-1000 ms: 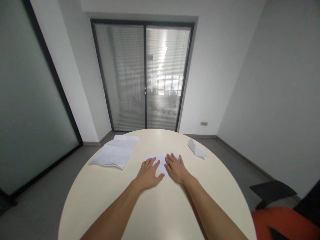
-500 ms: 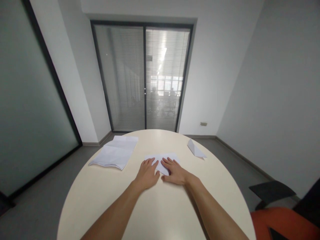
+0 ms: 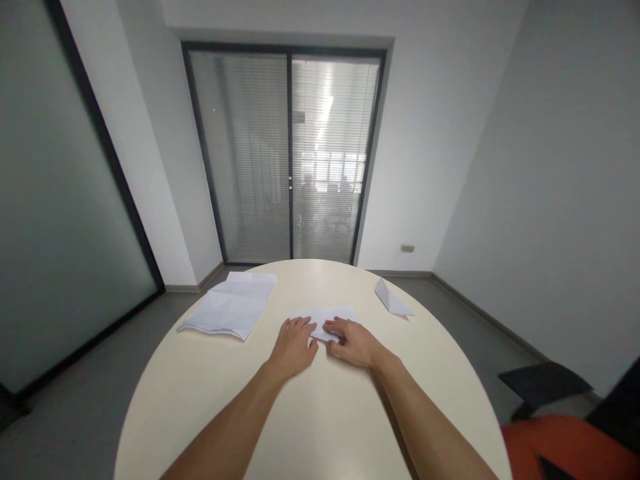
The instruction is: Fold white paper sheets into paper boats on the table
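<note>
A white sheet of paper (image 3: 324, 315), partly folded, lies on the round table in front of me. My left hand (image 3: 295, 348) rests on its left side, fingers laid out on the paper and thumb apart at the near edge. At the right side of the same sheet, the fingers of my right hand (image 3: 351, 341) are bent, with the thumb drawn in close to them at the near edge. They appear to pinch the paper there. Both hands cover parts of the sheet, so its full outline is hidden.
A stack of white paper (image 3: 233, 303) lies at the table's left side. Toward the right edge sits a folded paper piece (image 3: 393, 300). The cream table (image 3: 310, 420) has a curved rim. An orange chair (image 3: 565, 440) stands at the lower right.
My right hand's fingers have curled and its thumb has moved in toward the paper. The sheet's pointed near edge now looks straighter. My left hand has barely shifted.
</note>
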`<control>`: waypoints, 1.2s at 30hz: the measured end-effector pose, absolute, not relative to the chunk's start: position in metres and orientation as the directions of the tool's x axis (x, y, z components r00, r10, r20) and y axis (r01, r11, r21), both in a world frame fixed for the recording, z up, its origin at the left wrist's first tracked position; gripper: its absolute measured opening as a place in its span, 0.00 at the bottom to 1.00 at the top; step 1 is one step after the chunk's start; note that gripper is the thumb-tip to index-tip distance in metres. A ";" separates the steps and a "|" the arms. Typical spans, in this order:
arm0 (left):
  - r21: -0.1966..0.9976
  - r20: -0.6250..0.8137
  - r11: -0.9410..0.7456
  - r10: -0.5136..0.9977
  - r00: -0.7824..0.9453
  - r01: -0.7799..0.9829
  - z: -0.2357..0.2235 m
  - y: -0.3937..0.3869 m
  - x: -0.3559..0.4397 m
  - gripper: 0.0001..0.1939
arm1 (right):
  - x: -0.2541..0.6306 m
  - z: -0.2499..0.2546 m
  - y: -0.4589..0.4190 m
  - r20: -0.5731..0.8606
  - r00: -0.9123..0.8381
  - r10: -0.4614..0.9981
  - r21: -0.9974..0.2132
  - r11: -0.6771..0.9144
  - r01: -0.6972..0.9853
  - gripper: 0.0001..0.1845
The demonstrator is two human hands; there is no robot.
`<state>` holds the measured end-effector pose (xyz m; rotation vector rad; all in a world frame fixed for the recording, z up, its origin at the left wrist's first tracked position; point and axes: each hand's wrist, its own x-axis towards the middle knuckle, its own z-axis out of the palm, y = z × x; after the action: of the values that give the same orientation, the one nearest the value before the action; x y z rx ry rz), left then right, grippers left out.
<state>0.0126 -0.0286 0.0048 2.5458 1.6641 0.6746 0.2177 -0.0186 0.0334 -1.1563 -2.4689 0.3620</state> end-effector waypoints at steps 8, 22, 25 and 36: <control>0.299 0.394 -0.438 0.866 0.308 0.848 0.007 -0.026 0.012 0.16 | 0.218 0.038 -0.022 0.253 -0.530 0.810 -0.418 0.585 0.695 0.21; 0.362 0.357 -0.379 0.900 0.249 0.852 0.011 -0.021 0.009 0.15 | 0.227 0.023 -0.009 0.261 -0.489 0.832 -0.401 0.555 0.729 0.25; 0.377 0.344 -0.364 0.909 0.236 0.851 0.011 -0.020 0.009 0.15 | 0.228 0.022 -0.009 0.273 -0.488 0.829 -0.396 0.559 0.729 0.25; 0.430 0.332 -0.271 0.934 0.128 0.861 0.009 -0.018 0.008 0.15 | 0.237 0.022 -0.003 0.305 -0.333 0.892 -0.313 0.424 0.850 0.19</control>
<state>0.0077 -0.0180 0.0094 2.2555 1.8092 0.8306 0.2367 -0.0025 0.0221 -1.4786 -2.2549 0.1340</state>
